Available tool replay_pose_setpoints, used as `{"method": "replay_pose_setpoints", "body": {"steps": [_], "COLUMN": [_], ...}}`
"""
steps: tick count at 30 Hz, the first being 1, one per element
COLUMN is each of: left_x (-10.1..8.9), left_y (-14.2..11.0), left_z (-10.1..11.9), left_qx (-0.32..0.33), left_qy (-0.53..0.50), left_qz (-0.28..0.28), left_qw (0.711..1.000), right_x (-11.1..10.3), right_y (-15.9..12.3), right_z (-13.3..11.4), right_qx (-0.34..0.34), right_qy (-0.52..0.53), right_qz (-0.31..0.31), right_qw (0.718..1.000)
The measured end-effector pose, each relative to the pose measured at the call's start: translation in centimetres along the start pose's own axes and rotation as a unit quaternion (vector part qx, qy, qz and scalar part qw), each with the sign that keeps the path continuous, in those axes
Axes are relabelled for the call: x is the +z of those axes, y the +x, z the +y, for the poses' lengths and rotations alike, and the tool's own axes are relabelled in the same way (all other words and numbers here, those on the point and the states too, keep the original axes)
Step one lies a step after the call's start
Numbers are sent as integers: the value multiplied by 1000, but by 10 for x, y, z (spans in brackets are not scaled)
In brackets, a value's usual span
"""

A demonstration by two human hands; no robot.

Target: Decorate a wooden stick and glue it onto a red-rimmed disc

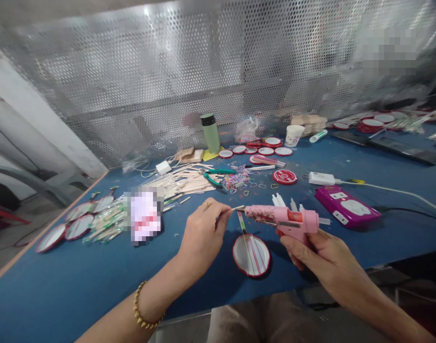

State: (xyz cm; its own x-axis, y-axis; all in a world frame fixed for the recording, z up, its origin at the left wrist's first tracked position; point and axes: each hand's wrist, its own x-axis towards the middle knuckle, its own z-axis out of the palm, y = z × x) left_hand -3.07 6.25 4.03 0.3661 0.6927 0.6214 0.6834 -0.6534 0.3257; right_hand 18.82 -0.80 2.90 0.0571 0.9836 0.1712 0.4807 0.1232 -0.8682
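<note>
My right hand (312, 250) is wrapped round the handle of a pink hot glue gun (289, 221), its nozzle pointing left and a glue stick showing at its back. In a pinch of the thumb and forefinger, my left hand (205, 226) holds a thin wooden stick (236, 208), mostly hidden by the fingers. Its free end is at the nozzle tip; whether they touch I cannot tell. Below lies a round red-rimmed white lid (241, 259) with thin coloured strips across it. Several white glue sticks (278, 200) lie behind the gun.
Flat wooden sticks (194, 180) and green-handled pliers (213, 180) lie beyond my left hand, near coloured rubber bands (237, 178). A phone (144, 216) is at left. At right are a purple power strip (346, 207) and a white charger (321, 178). A green bottle (211, 134) stands behind.
</note>
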Motion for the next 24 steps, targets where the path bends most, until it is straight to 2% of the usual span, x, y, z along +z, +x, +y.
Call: {"method": "replay_pose_setpoints", "body": {"steps": [6, 24], "left_x": [-1, -2], "left_y": [0, 0], "left_z": [1, 1], "left_qx": [23, 29], "left_qy": [4, 14], "left_qz": [10, 10], "left_qw": [1000, 999], "right_x": [0, 0], "right_y": [-1, -1], "right_z": [-1, -1], "right_qx": [-3, -1], "right_qy": [-8, -21], "right_qz": [-1, 8], "right_qw": [1000, 1000]}}
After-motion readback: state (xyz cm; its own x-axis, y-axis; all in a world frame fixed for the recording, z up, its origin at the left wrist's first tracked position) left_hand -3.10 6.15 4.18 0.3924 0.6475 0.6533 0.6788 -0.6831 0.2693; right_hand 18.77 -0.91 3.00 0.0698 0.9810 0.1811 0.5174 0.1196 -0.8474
